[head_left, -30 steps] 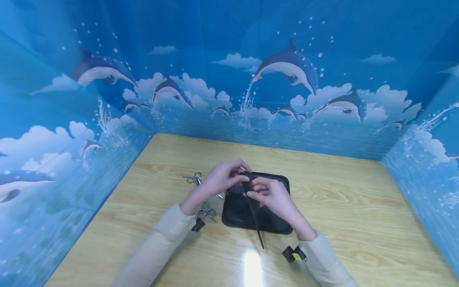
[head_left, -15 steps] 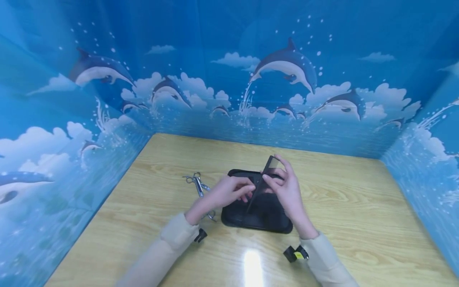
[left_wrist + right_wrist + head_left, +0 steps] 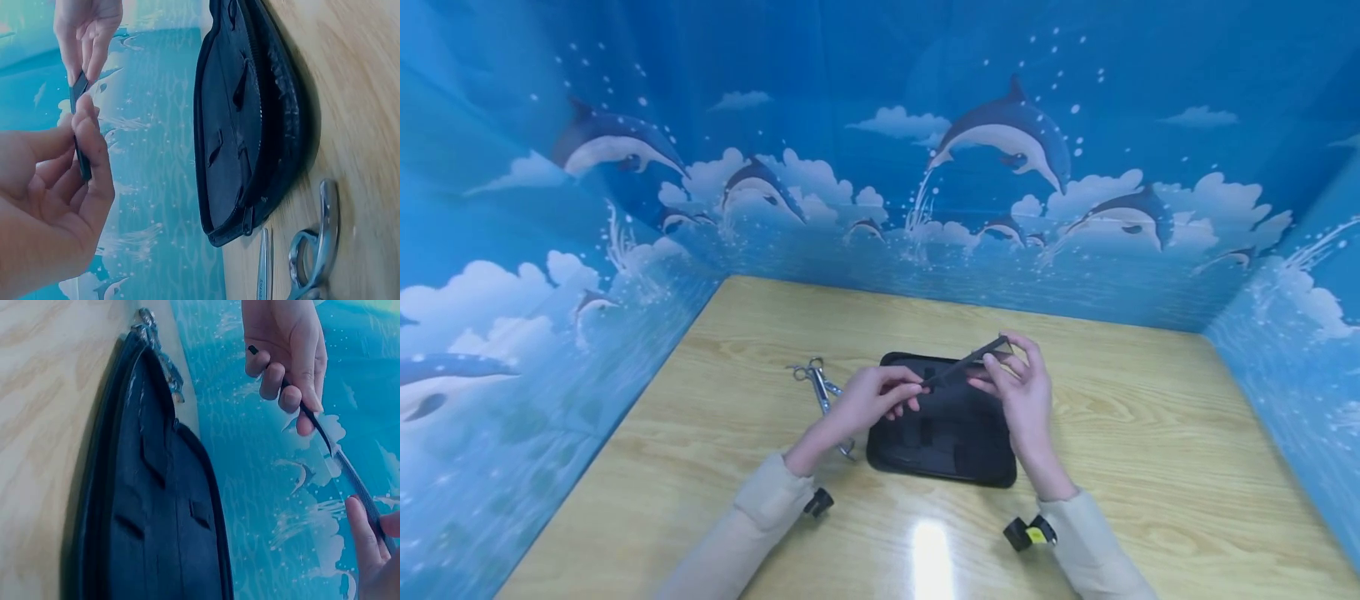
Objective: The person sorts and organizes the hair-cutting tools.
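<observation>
A slim black tail comb (image 3: 961, 364) is held aloft in both hands, slanting up to the right. My left hand (image 3: 871, 397) pinches its thin handle between thumb and fingers. Fine teeth show along the comb (image 3: 357, 478) in the right wrist view, where my right hand (image 3: 1027, 392) grips the toothed end with thumb and fingertips. Below them a black zip case (image 3: 943, 442) lies unzipped on the table. Elastic loops (image 3: 240, 94) are visible on its inner face in the left wrist view.
Metal hairdressing scissors (image 3: 822, 390) lie on the wooden table (image 3: 1120, 433) left of the case, partly hidden by my left forearm. Dolphin-printed blue cloth (image 3: 880, 167) walls the table at the back and sides. A wrist camera (image 3: 1028, 532) hangs at my right sleeve.
The comb has turned from pointing its tail toward me to lying slanted between both hands. My right hand has shifted to the right with the toothed end; my left has moved to the tail.
</observation>
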The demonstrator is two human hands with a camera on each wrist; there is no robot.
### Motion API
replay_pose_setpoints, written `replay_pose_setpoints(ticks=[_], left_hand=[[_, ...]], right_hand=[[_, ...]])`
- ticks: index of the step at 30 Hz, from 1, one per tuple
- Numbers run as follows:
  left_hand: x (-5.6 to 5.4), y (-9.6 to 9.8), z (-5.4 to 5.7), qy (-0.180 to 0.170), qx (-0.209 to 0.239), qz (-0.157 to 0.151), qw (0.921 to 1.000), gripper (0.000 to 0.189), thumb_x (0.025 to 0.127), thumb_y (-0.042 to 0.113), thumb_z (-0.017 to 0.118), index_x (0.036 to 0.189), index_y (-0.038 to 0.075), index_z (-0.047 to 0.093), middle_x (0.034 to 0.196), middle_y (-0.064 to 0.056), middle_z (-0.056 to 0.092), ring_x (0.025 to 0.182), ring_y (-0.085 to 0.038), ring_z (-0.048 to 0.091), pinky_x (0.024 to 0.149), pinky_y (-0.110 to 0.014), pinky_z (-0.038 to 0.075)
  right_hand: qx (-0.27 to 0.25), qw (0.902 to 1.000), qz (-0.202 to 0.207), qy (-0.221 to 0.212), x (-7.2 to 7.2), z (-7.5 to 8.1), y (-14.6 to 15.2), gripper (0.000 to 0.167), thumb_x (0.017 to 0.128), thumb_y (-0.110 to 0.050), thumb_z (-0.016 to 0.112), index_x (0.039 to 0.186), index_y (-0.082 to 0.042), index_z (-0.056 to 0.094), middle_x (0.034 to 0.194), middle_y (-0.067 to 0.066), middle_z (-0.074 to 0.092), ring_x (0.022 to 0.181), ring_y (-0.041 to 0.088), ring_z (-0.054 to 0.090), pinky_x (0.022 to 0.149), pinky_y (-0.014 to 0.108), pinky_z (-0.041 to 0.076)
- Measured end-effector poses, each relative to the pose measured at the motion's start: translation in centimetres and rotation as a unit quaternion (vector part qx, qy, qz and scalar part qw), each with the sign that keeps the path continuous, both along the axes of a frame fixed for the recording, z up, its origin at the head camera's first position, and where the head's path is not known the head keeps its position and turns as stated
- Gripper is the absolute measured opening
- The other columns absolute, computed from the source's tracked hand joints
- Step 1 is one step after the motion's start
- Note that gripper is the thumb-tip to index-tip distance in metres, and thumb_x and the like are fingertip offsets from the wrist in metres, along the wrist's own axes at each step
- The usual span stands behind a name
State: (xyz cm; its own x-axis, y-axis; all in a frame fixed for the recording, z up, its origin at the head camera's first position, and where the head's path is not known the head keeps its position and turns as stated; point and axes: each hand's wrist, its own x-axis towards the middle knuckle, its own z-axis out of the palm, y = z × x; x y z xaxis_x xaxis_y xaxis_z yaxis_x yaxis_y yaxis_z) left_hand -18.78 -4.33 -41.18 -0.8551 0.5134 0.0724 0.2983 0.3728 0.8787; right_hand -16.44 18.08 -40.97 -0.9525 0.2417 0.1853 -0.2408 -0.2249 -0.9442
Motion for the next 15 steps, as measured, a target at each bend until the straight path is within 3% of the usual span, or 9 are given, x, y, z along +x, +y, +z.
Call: replay_pose_setpoints(ticks=[3,7,11,15], left_hand=[[-0.1,-0.3,0.1,0.005,-0.013,0.006,0.9999,0.021,0.104,0.019,0.059,0.114,0.007,0.074,0.085,-0.013,0.073,0.072,-0.033,0.066,0.063,-0.041,0.060],[-0.4,-0.7,0.4,0.007,-0.035,0.001,0.9993,0.023,0.104,0.020,0.059,0.115,0.007,0.074,0.086,-0.011,0.074,0.077,-0.041,0.066,0.064,-0.043,0.059],[-0.6,-1.2,0.6,0.016,-0.065,-0.018,0.9976,0.023,0.104,0.019,0.059,0.115,0.005,0.074,0.085,-0.011,0.075,0.076,-0.041,0.065,0.057,-0.030,0.054],[-1.0,-1.7,0.4,0.024,-0.087,-0.047,0.9948,0.022,0.103,0.014,0.059,0.113,0.002,0.074,0.080,-0.008,0.075,0.073,-0.040,0.066,0.053,-0.019,0.047]], right_hand=[[0.001,1.0000,0.000,-0.004,0.1,-0.2,0.6,0.030,0.100,-0.001,0.061,0.128,0.005,0.050,0.091,0.003,0.071,0.071,0.017,0.074,0.072,0.036,0.063],[0.026,0.9993,0.005,-0.026,0.4,-0.3,1.5,0.030,0.100,-0.010,0.064,0.124,0.006,0.057,0.088,0.002,0.071,0.072,0.017,0.074,0.074,0.037,0.063],[0.081,0.9940,0.036,-0.065,0.8,-0.6,2.7,0.039,0.100,-0.017,0.066,0.129,0.008,0.060,0.091,-0.001,0.074,0.077,0.016,0.075,0.077,0.035,0.063],[0.141,0.9798,0.085,-0.113,1.4,-1.0,3.8,0.044,0.099,-0.020,0.067,0.131,0.010,0.060,0.101,0.003,0.077,0.087,0.021,0.076,0.083,0.036,0.062]])
